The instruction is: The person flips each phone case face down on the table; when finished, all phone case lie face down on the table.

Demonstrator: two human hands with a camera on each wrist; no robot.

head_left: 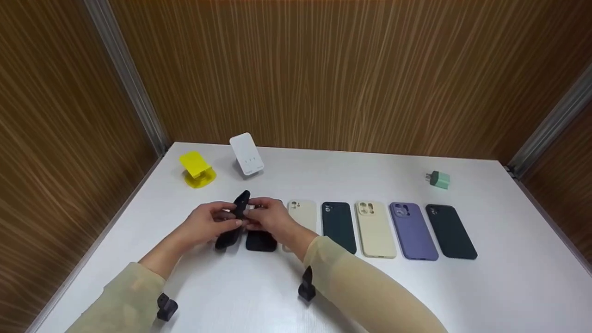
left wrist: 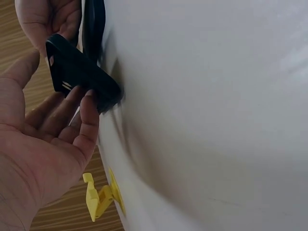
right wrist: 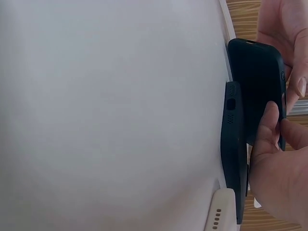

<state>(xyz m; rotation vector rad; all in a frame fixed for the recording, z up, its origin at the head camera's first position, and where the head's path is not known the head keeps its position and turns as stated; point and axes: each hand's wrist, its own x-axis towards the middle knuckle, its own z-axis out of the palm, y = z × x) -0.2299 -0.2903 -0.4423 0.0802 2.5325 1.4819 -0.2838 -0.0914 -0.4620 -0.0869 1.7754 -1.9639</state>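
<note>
A dark phone case [head_left: 226, 238] is held tilted up on its edge between both hands at the left end of a row of cases. My left hand [head_left: 203, 224] holds it from the left; in the left wrist view its fingertips [left wrist: 86, 98] lie against the case [left wrist: 77, 70]. From the other side my right hand [head_left: 273, 217] pinches the case's edge between thumb and finger, as the right wrist view shows at the case [right wrist: 257, 72]. Just beneath the right hand lies another dark case [head_left: 261, 241], partly covered by it.
Rightward in the row lie a cream case [head_left: 303, 212], a dark green one [head_left: 339, 226], a second cream one [head_left: 375, 231], a purple one [head_left: 414, 233] and a dark one [head_left: 452, 233]. Behind stand a yellow phone stand [head_left: 198, 170], a white stand-like panel [head_left: 247, 153] and a green plug adapter [head_left: 439, 179].
</note>
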